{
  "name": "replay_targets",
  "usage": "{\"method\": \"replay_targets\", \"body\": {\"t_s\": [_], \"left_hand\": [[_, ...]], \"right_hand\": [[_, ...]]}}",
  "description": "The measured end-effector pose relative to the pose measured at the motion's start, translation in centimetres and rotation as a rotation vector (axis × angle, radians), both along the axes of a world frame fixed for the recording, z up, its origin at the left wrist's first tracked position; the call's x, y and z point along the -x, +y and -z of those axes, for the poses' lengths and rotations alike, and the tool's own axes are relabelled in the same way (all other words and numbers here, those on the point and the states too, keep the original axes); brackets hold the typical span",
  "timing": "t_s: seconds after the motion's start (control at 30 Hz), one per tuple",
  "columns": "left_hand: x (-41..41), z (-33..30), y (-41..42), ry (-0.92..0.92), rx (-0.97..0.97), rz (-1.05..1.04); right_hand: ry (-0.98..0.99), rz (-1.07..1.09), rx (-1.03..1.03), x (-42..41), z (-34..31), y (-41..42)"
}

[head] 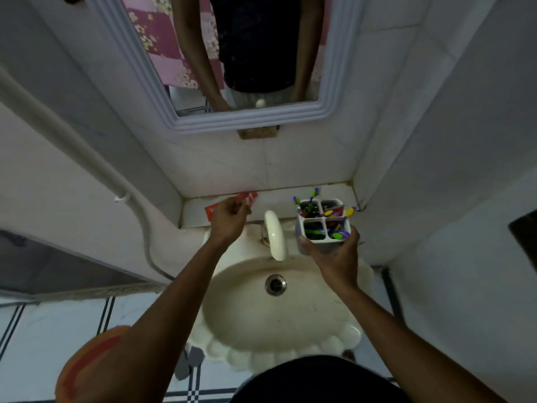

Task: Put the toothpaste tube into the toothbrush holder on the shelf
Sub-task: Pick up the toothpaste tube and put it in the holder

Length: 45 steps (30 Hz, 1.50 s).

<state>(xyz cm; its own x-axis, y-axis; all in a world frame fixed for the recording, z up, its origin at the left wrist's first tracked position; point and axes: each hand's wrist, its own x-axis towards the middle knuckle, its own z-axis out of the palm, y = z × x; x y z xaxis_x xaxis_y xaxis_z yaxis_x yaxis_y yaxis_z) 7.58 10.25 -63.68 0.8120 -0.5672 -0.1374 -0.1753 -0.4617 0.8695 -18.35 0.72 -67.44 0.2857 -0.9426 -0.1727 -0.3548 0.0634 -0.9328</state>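
While the right hand (334, 251) grips the white toothbrush holder (322, 225) above the sink (279, 315), fingers wrapped around its base, the left hand (229, 219) closes its fingers on the red toothpaste tube (250, 196), which is just above the tiled shelf (279, 203).

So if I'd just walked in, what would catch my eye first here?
Probably the white toothbrush holder, bristling with bright purple, green and yellow brushes, gripped by the right hand at the right of the cream sink. Next, the red toothpaste tube on the shelf behind the tap, with the left hand closed around it. Above hangs a mirror reflecting the person's arms.
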Motion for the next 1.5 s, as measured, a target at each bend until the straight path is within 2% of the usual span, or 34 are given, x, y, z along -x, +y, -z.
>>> {"method": "replay_targets", "body": {"t_s": [0.17,0.3,0.43,0.5,0.7,0.83,0.9,1.1,1.27,1.5], "left_hand": [[-4.9,3.2,1.5,-0.233,-0.259,0.048],[-7.8,5.1,0.3,-0.482,-0.588,0.183],[-9.2,5.7,-0.8,-0.495,-0.822,0.295],[-9.5,5.7,-1.2,-0.500,-0.872,0.329],[-8.4,2.7,-0.1,-0.358,-0.534,0.298],[-6.0,-3.1,0.6,-0.054,-0.243,0.293],[-4.4,-6.4,1.1,0.029,-0.164,0.365],[0.5,-13.3,2.1,-0.321,-0.098,0.482],[5.4,-14.8,0.8,-0.375,-0.080,0.531],[8.9,-11.6,-2.2,-0.491,-0.238,0.644]], "right_hand": [[-0.021,0.031,-0.032,-0.3,0.9,0.6],[0.002,0.042,-0.024,-0.6,1.3,0.9],[0.008,0.044,-0.021,-0.7,1.8,0.7],[0.008,0.035,-0.024,-0.7,1.7,0.7],[-0.001,0.014,-0.040,-0.4,1.4,0.5],[0.001,-0.008,-0.031,-0.2,0.9,0.3],[0.008,-0.033,-0.027,-0.2,0.5,0.1],[0.046,-0.107,-0.025,-0.1,0.6,-0.4],[0.071,-0.148,-0.018,0.4,0.9,-1.0],[0.074,-0.186,0.000,1.0,1.1,-1.6]]}}
